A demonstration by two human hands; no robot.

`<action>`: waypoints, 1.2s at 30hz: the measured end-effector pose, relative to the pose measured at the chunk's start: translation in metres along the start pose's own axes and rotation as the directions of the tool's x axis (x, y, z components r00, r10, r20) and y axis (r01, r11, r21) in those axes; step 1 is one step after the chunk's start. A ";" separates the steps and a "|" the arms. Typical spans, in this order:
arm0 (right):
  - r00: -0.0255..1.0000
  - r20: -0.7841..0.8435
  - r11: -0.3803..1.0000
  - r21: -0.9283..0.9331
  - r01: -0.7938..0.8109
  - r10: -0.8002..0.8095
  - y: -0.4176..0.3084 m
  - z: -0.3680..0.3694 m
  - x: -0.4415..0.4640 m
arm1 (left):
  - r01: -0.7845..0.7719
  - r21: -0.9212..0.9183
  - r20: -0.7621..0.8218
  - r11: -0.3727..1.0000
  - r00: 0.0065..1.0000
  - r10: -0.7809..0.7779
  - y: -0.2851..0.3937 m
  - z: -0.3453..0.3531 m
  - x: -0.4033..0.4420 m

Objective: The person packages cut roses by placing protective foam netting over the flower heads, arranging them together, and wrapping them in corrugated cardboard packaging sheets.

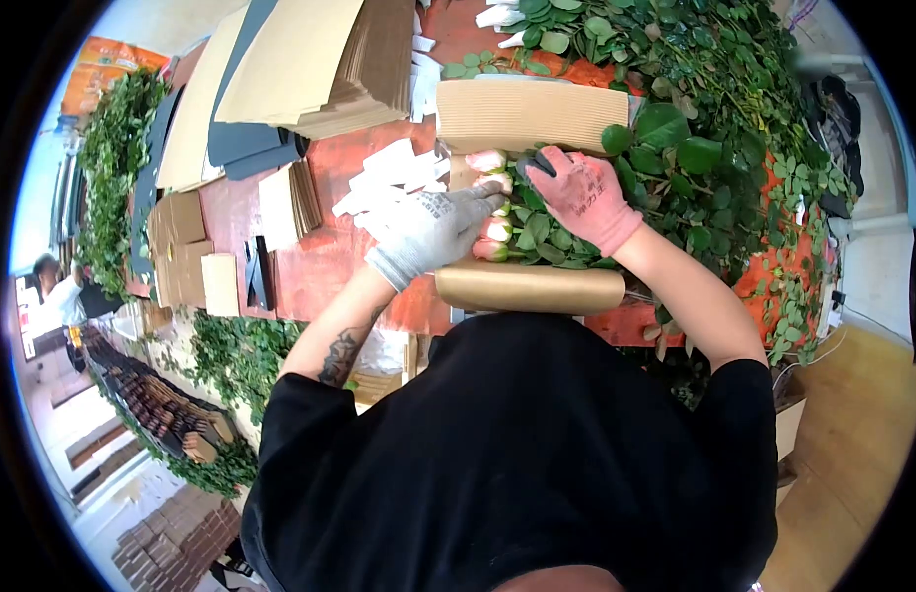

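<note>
Resting over pale pink, green-leaved roses [492, 251], my grey-white-gloved left hand [433, 227] has its fingers extended, unclenched. Just right of it, my pink-gloved right hand [586, 200] curls over their leaves [539, 233]; I cannot tell whether it grips anything. Beyond both hands is a ribbed tan cardboard flap [532, 111]; farther left, stacked beige card sheets [280, 74].

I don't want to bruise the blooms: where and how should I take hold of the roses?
Probably by the leafy part just right of the blooms, coming from above. The blooms sit at the left end, where the left hand reaches over them. The near flap and far flap flank the roses, making those sides look awkward.
</note>
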State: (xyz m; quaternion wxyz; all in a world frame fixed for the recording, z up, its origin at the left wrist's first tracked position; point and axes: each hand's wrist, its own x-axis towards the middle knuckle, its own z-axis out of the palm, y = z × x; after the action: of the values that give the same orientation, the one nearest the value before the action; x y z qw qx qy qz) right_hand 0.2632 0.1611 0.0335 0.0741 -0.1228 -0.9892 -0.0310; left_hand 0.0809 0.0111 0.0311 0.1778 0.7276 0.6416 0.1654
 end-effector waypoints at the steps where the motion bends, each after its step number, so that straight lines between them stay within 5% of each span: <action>1: 0.998 -0.057 1.000 -0.012 0.022 -0.023 0.003 0.006 0.003 | -0.023 -0.023 -0.038 0.999 0.999 0.022 -0.001 0.000 -0.001; 4: 0.997 -0.073 0.999 -0.040 0.014 -0.016 0.007 0.022 0.012 | -0.061 -0.068 -0.079 0.996 0.995 0.055 -0.009 0.005 -0.001; 6: 0.970 -0.231 0.991 -0.125 0.052 -0.080 0.009 0.035 0.015 | 0.045 -0.104 -0.015 0.994 0.999 -0.046 -0.006 0.005 -0.004; 7: 0.980 -0.199 0.999 -0.039 -0.031 0.023 0.006 0.038 0.014 | 0.047 -0.108 -0.011 0.993 0.999 -0.048 -0.008 0.008 -0.006; 12: 0.970 -0.241 1.000 -0.019 0.017 -0.021 0.010 0.041 0.011 | -0.044 -0.162 -0.105 0.986 0.994 0.027 -0.019 0.011 -0.005; 16: 0.997 -0.063 0.999 -0.035 0.030 -0.032 0.008 0.011 0.012 | -0.024 -0.223 -0.051 0.974 0.999 0.013 -0.018 -0.011 0.004; 18: 0.999 -0.031 0.999 -0.034 0.029 -0.030 -0.001 -0.005 0.009 | -0.181 -0.050 -0.296 0.982 0.942 0.159 -0.025 -0.008 0.016; 25: 0.973 0.231 0.999 0.045 -0.009 -0.002 -0.013 0.004 0.015 | 0.066 -0.203 -0.025 0.977 0.997 -0.073 -0.024 -0.016 0.021; 33: 0.986 0.162 0.998 -0.027 0.049 -0.044 -0.016 0.014 0.018 | 0.029 -0.280 -0.020 0.960 0.999 -0.036 -0.025 -0.018 0.025; 36: 0.950 0.310 0.998 0.022 -0.056 0.046 -0.017 0.003 0.020 | 0.155 -0.327 0.007 0.932 0.987 -0.162 -0.011 -0.020 0.029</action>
State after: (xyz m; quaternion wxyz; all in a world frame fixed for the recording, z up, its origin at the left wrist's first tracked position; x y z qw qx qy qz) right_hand 0.2395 0.1496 0.0329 -0.0792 -0.1504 -0.9854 0.0057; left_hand 0.0652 0.0416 0.0443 0.3020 0.6321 0.6638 0.2618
